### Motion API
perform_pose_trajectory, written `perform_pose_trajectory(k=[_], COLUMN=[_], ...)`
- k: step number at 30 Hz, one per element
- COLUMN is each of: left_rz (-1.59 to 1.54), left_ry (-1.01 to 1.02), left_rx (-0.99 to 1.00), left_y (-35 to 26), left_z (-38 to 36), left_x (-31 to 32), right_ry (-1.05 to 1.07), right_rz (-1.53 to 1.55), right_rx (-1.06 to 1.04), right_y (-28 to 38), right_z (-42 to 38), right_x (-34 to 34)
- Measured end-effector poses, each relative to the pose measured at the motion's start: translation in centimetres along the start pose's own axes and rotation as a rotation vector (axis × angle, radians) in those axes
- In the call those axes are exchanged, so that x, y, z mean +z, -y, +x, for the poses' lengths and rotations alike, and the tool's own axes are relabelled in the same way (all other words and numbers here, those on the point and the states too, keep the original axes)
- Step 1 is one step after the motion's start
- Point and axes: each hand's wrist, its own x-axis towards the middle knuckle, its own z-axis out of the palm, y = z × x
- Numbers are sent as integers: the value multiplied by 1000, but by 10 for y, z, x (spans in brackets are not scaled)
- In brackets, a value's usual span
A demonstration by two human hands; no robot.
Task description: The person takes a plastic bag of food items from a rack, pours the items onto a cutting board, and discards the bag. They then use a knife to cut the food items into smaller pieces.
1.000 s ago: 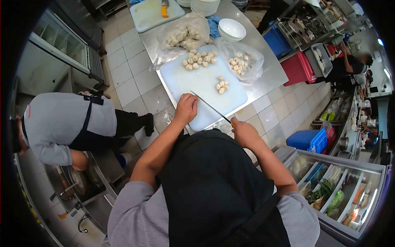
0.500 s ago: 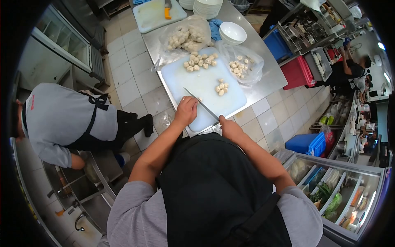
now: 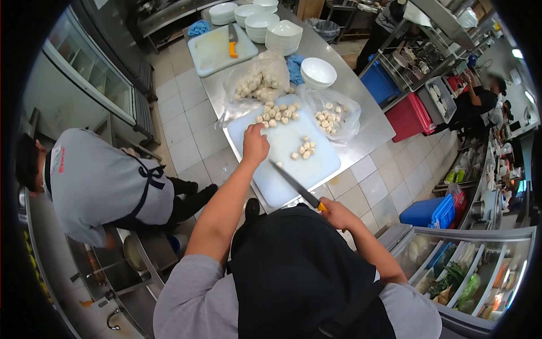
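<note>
My right hand [image 3: 337, 214] grips the yellow handle of a kitchen knife [image 3: 298, 188], its blade slanting up-left over the white cutting board [image 3: 293, 183]. At the board's far-left part, my left hand [image 3: 256, 144] is at the near edge of a pile of pale round button mushrooms [image 3: 279, 113]. Its fingers are curled together, and what lies between them is hidden. A smaller group of mushroom pieces [image 3: 305, 149] sits right of the middle of the board. One small pale piece [image 3: 279, 164] lies by the knife tip.
Beyond the board are a plastic bag of mushrooms [image 3: 262, 79], another bag with pieces [image 3: 333, 118] and a white bowl [image 3: 319, 72]. A second board [image 3: 214, 53] bears an orange-handled knife [image 3: 232, 50]. Stacked bowls [image 3: 284, 37] stand behind. A co-worker [image 3: 107, 178] bends at the left.
My left hand has moved away from the blade to the mushroom pile. My right hand has drawn the knife back toward me and rightward, baring part of its yellow handle. The view has shifted slightly.
</note>
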Motion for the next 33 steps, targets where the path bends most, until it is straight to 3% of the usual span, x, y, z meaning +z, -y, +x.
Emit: perform_pose_trajectory(k=[5, 7, 9, 12, 14, 16, 19, 23, 25, 29, 33], left_rz=[192, 197, 193, 111, 132, 119, 16, -105, -9, -91, -139], left_ry=[289, 293, 326, 109, 130, 22, 54, 171, 195, 72, 83], left_rx=[78, 64, 38, 222, 185, 222, 121, 142, 270, 330, 296], left_y=[12, 9, 10, 24, 36, 35, 3, -9, -8, -14, -5], left_z=[35, 37, 25, 21, 2, 15, -12, -72, -90, -93, -97], left_x=[-6, -6, 1, 13, 25, 25, 8, -6, -8, -14, -11], right_ry=[49, -85, -73, -103, -96, -112, -110, -208, -248, -183, -126], right_rz=[31, 37, 173, 287, 257, 261, 325, 64, -7, 60, -141], right_rx=[-21, -50, 26, 109, 119, 107, 138, 21, 43, 33, 16], right_y=[-20, -41, -40, -38, -36, -28, -25, -30, -24, 0, 6], right_z=[15, 27, 33, 39, 43, 45, 44, 50, 50, 46, 51], right_x=[6, 15, 9, 5, 0, -3, 1, 7, 7, -1, -7])
